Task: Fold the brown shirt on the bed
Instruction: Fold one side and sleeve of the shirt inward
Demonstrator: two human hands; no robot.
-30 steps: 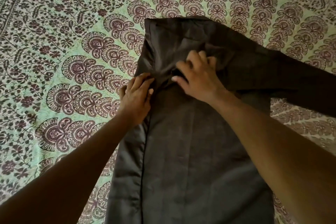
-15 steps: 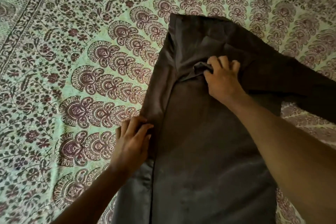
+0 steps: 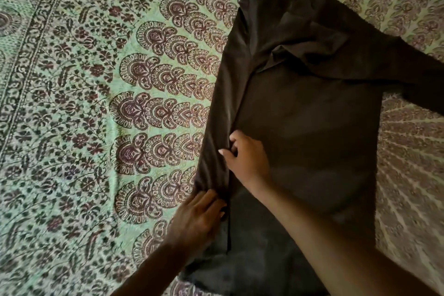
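Note:
The brown shirt (image 3: 307,113) lies lengthwise on the bed, its left side folded inward into a long strip, its right sleeve stretching off to the right edge. My left hand (image 3: 197,218) lies on the lower end of that folded strip, fingers fairly straight and touching the cloth. My right hand (image 3: 247,158) is a little higher along the fold line, thumb and curled fingers pinching the edge of the fabric. The collar area sits bunched near the top middle of the shirt.
The bed is covered by a green and maroon patterned sheet (image 3: 101,108) with a bordered band at the far left. Open sheet surrounds the shirt on the left and far side.
Both hands have slid down the folded left strip toward me. My right hand left the collar area and now pinches the fold edge lower down.

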